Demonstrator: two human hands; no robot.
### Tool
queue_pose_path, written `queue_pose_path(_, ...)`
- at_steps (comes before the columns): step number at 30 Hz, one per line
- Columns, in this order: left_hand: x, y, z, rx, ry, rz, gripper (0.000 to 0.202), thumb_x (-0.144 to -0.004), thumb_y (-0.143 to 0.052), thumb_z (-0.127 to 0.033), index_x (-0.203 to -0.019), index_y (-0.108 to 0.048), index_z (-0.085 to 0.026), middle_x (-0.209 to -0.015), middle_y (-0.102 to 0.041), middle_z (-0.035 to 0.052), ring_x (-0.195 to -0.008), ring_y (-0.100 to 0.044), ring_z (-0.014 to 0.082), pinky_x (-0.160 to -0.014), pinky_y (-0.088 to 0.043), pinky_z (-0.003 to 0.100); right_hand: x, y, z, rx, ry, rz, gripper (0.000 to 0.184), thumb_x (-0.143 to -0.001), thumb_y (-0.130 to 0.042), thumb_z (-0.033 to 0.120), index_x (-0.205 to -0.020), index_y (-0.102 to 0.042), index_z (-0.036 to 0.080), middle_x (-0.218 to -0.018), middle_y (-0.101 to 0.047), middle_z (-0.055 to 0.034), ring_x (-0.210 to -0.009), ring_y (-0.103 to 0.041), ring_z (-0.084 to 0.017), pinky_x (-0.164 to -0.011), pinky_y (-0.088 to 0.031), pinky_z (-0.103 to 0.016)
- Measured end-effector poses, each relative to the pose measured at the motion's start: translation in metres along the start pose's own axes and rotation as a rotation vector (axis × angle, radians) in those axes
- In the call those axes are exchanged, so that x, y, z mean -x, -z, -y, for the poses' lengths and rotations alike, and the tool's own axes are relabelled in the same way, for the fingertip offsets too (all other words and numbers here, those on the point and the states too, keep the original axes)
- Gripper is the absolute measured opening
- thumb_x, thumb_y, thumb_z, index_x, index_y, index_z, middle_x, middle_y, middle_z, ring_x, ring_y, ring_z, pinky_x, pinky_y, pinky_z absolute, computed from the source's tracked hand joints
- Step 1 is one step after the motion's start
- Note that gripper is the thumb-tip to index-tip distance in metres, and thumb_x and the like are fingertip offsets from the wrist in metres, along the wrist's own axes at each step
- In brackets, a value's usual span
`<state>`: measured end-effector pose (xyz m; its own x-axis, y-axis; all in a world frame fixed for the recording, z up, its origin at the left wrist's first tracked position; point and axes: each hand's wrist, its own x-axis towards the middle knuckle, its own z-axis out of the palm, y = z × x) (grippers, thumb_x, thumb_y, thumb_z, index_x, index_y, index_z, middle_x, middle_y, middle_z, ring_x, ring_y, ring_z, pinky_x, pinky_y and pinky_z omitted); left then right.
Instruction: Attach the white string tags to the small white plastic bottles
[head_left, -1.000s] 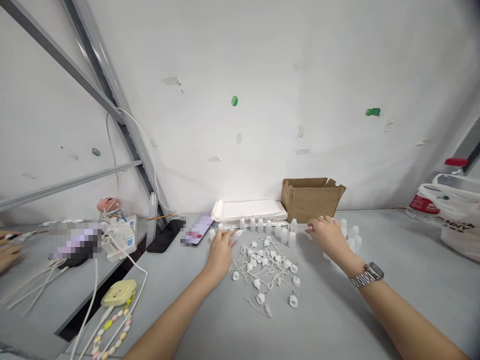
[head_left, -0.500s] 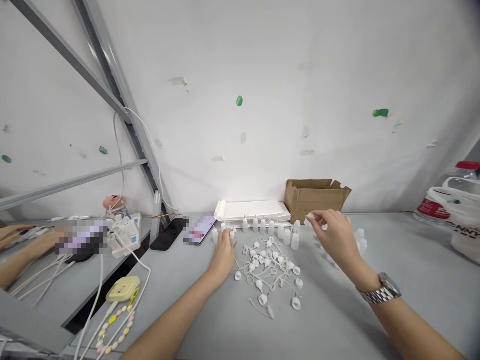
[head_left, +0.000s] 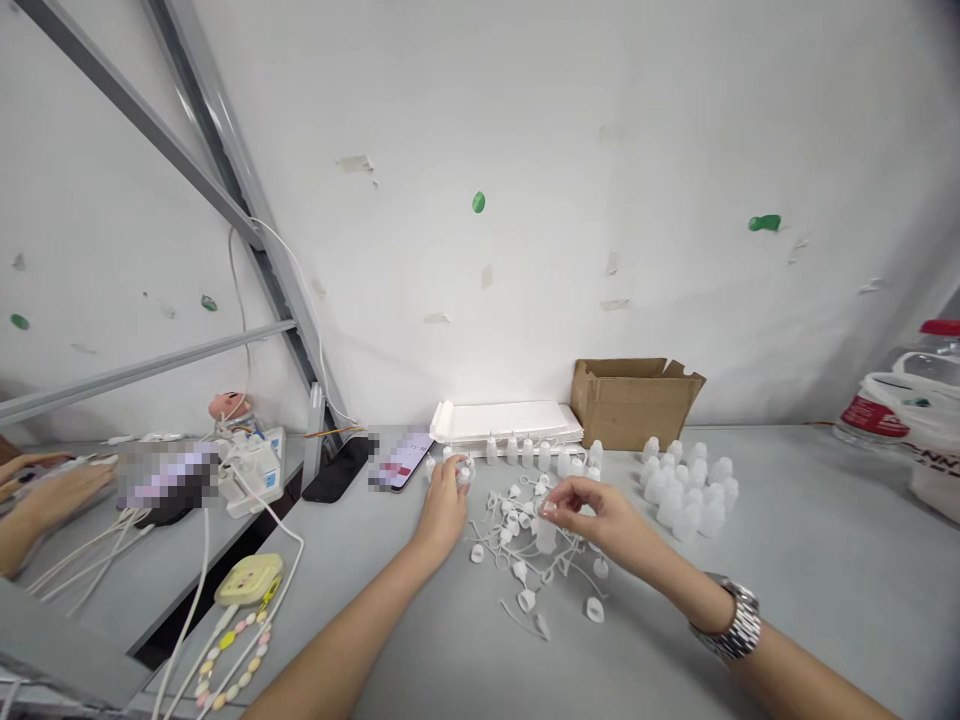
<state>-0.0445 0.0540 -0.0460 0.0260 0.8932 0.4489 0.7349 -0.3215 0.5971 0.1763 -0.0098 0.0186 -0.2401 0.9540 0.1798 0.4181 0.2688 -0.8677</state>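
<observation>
My left hand (head_left: 444, 505) rests on the grey table with its fingers closed round a small white bottle (head_left: 463, 474) at the left end of a row of capped bottles (head_left: 540, 455). My right hand (head_left: 596, 517), a metal watch on its wrist, hovers over a loose pile of white tethered caps (head_left: 525, 540). Its fingers pinch a small white bottle (head_left: 546, 532). A cluster of uncapped white bottles (head_left: 686, 490) stands to the right of that hand.
A brown cardboard box (head_left: 634, 400) and a white foam tray (head_left: 506, 420) stand against the wall. A phone (head_left: 401, 462) lies left of the bottle row. Cables, a yellow power strip (head_left: 240, 580) and another person's hands (head_left: 45, 495) are at the left. A bagged water bottle (head_left: 911, 410) sits far right.
My right hand has come left and down from beside the box to the cap pile, now pinching a small bottle. My left hand has stayed closed on its bottle.
</observation>
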Motion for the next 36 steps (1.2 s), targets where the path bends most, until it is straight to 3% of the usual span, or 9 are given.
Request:
queue_pose_path(4, 0.0, 0.002, -0.002, -0.014, -0.008, -0.016, 0.034, -0.076, -0.039, -0.005, -0.105, -0.047, -0.02, -0.094, -0.047, 0.0058, -0.087, -0.052, 0.0191, -0.08, -0.043, 0.036, 0.006, -0.012, 0.002, -0.006, 0.029, 0.104, 0.018, -0.075, -0.061, 0.036, -0.074, -0.06, 0.018, -0.07, -0.057, -0.0002, -0.067, -0.051, -0.014, -0.063, -0.042, -0.026)
queue_pose_path(10, -0.002, -0.002, 0.001, -0.023, -0.009, -0.062, 0.024, -0.076, -0.036, -0.004, -0.095, -0.043, -0.018, -0.094, -0.045, 0.007, -0.091, -0.05, 0.02, -0.081, -0.043, 0.038, 0.005, -0.016, 0.0, -0.01, 0.014, 0.118, 0.015, -0.074, -0.061, 0.033, -0.072, -0.059, 0.018, -0.067, -0.055, 0.0007, -0.066, -0.051, -0.014, -0.061, -0.042, -0.026)
queue_pose_path(18, -0.002, -0.002, 0.001, -0.039, -0.037, -0.061, 0.038, -0.079, -0.041, -0.01, -0.116, -0.034, -0.015, -0.106, -0.045, 0.0115, -0.099, -0.048, 0.0216, -0.084, -0.042, 0.039, 0.005, -0.014, -0.001, -0.002, 0.02, 0.102, 0.016, -0.074, -0.062, 0.034, -0.073, -0.06, 0.018, -0.066, -0.055, 0.0014, -0.065, -0.05, -0.014, -0.062, -0.042, -0.026)
queue_pose_path(24, 0.0, 0.002, -0.003, -0.085, -0.081, -0.116, 0.04, -0.08, -0.043, -0.016, -0.119, -0.033, -0.019, -0.107, -0.046, 0.0101, -0.103, -0.048, 0.0232, -0.085, -0.042, 0.041, 0.005, -0.012, 0.002, -0.014, 0.011, 0.114, 0.018, -0.074, -0.062, 0.036, -0.073, -0.06, 0.018, -0.069, -0.057, -0.0001, -0.066, -0.051, -0.014, -0.063, -0.042, -0.027)
queue_pose_path(33, 0.003, 0.015, -0.019, -0.285, -0.264, -0.264, 0.033, -0.083, -0.044, -0.02, -0.115, -0.043, -0.02, -0.109, -0.047, 0.011, -0.104, -0.046, 0.0254, -0.089, -0.039, 0.042, 0.014, -0.01, 0.005, 0.024, 0.079, 0.366, 0.011, -0.073, -0.065, 0.03, -0.077, -0.064, 0.02, -0.075, -0.057, 0.0002, -0.072, -0.053, -0.014, -0.066, -0.043, -0.025)
queue_pose_path(36, 0.004, 0.018, -0.022, -0.278, -0.335, -0.263, 0.028, -0.084, -0.043, -0.02, -0.111, -0.048, -0.019, -0.104, -0.049, 0.0103, -0.1, -0.048, 0.023, -0.089, -0.039, 0.039, 0.014, -0.013, 0.0, 0.057, 0.122, 0.42, 0.01, -0.074, -0.064, 0.027, -0.081, -0.063, 0.02, -0.077, -0.057, 0.0005, -0.072, -0.054, -0.014, -0.067, -0.043, -0.024)
